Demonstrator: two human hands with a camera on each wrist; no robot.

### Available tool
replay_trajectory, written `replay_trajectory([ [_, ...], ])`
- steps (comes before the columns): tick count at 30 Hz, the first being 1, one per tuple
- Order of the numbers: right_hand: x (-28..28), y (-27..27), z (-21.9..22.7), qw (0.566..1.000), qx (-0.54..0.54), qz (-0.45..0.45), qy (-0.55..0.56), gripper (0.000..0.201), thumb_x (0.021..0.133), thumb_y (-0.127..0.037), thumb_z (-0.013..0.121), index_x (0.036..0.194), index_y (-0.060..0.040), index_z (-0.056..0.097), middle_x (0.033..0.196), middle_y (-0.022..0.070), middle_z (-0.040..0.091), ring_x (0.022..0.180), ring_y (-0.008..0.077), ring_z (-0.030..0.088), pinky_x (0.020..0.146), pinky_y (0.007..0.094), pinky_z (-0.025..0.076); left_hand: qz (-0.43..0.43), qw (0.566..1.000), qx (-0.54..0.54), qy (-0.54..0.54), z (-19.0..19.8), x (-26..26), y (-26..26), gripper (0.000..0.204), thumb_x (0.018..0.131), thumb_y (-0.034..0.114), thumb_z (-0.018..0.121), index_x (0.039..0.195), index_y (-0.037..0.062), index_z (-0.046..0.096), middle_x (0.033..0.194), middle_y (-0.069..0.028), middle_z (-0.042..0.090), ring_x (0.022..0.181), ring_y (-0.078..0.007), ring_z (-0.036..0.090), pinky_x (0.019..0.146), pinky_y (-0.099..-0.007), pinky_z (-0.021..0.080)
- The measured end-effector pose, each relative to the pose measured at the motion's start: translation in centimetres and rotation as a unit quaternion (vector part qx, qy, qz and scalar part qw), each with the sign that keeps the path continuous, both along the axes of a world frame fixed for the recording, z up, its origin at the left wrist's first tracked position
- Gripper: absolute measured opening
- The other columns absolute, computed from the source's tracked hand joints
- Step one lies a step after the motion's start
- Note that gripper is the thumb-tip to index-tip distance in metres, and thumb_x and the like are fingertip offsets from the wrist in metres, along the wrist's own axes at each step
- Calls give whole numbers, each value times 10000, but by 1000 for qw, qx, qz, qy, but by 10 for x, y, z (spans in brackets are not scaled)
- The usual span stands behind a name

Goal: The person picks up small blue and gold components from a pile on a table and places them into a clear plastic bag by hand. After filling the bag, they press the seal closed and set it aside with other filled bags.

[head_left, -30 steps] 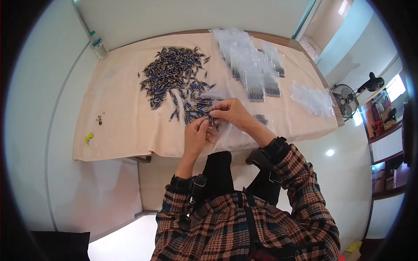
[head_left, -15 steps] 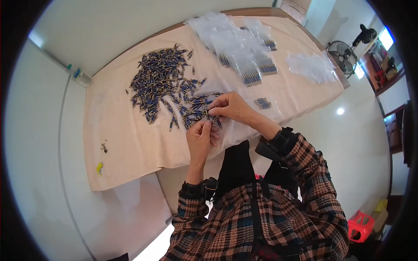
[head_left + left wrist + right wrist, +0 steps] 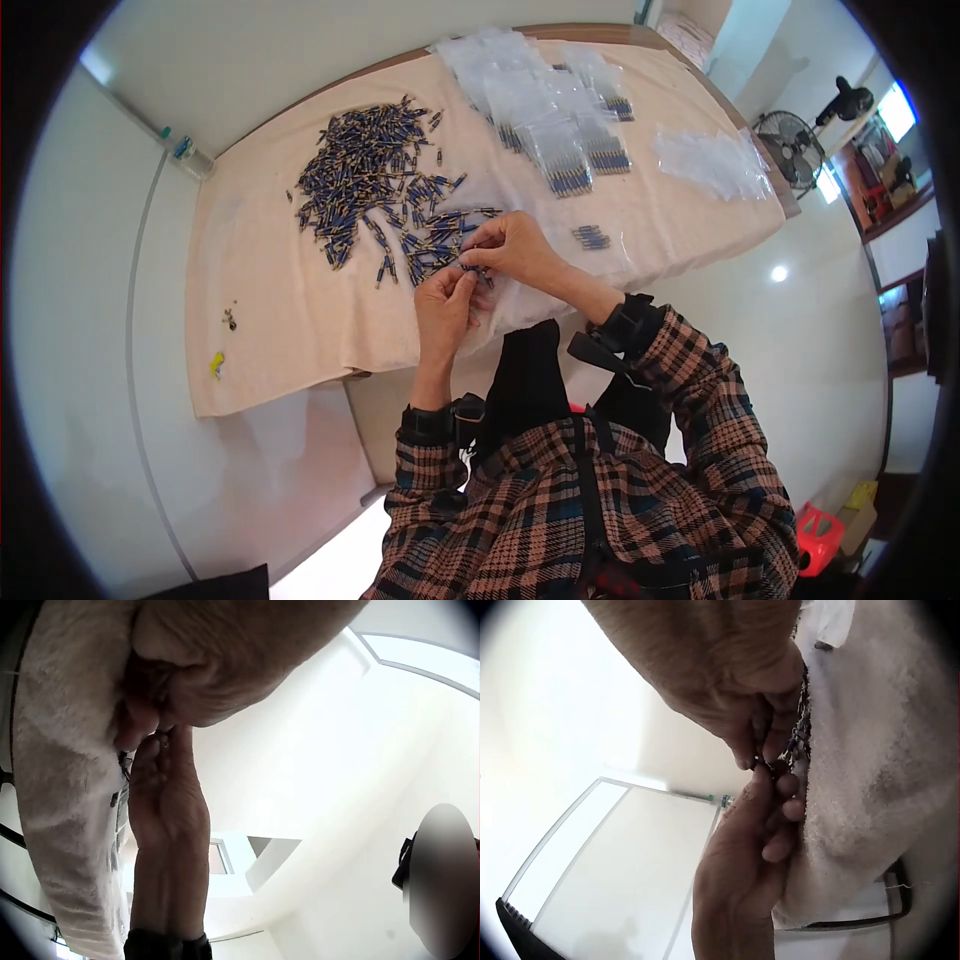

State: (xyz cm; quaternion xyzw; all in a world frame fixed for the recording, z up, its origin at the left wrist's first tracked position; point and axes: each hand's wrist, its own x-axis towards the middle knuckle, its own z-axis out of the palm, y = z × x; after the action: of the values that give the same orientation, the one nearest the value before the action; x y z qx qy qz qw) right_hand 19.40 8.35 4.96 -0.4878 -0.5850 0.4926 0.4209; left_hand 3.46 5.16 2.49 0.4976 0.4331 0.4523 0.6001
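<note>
Both hands meet at the near edge of a spread of small blue and brass-coloured metal parts (image 3: 430,245). My left hand (image 3: 443,310) pinches a small piece between thumb and forefinger, its other fingers curled loosely. From the right, my right hand (image 3: 520,255) pinches at the same spot, thumb and forefinger touching the left fingertips. In the right wrist view a tiny dark piece (image 3: 761,762) shows between the fingertips of both hands; its full shape is hidden. Beyond lies the large heap (image 3: 355,170) of the same parts.
Filled clear bags (image 3: 560,150) lie at the back, flat clear bags (image 3: 710,165) at the right. A small group of parts (image 3: 591,237) sits right of the hands. A yellow item (image 3: 217,365) and small bits (image 3: 230,318) lie at the left. A bottle (image 3: 190,158) stands at the back left.
The head view has turned and shifted. Both hands stay together over the near parts, still pinching; the piece between them, visible upright half a second ago, is now mostly covered by fingers.
</note>
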Motion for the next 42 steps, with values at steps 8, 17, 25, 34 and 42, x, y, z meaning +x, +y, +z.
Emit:
replay_trajectory([
  [8, -4, 1, -6, 993, 35, -21, 106, 177, 852, -129, 632, 918, 21, 700, 767, 101, 695, 638, 112, 631, 571, 251, 504, 71, 996, 47, -35, -7, 2, -2, 199, 946, 129, 535, 784, 18, 565, 683, -44, 617, 484, -72, 556, 358, -188, 359],
  [17, -1, -22, -3, 974, 208, -58, -68, 176, 822, -132, 623, 951, -40, 700, 739, 147, 660, 653, 223, 638, 626, 322, 489, 3, 993, 106, 59, -14, -5, 1, 198, 957, 153, 524, 798, 42, 566, 670, -26, 612, 473, -49, 526, 375, -177, 330],
  [25, 16, -30, 4, 986, 166, -24, -28, 199, 779, -78, 688, 952, 21, 691, 697, 85, 652, 577, 125, 616, 517, 275, 491, -45, 991, 93, 86, 3, 2, -12, 172, 936, 79, 536, 780, 17, 575, 644, 8, 576, 510, -40, 510, 455, -189, 347],
  [34, 34, -44, 17, 993, 82, 82, 22, 187, 785, -67, 693, 904, 76, 672, 723, 110, 660, 592, 123, 638, 513, 240, 521, -85, 980, 132, 118, -4, 0, -15, 113, 918, 32, 536, 864, -15, 623, 666, 6, 588, 535, -47, 501, 485, -194, 377],
  [42, 71, -89, 23, 991, 119, 1, 69, 144, 814, -67, 686, 855, 70, 667, 714, 100, 664, 615, 117, 647, 548, 231, 523, -98, 931, 261, 237, 26, 36, -38, 87, 865, 12, 596, 931, -14, 646, 661, -8, 598, 531, -57, 494, 494, -209, 394],
])
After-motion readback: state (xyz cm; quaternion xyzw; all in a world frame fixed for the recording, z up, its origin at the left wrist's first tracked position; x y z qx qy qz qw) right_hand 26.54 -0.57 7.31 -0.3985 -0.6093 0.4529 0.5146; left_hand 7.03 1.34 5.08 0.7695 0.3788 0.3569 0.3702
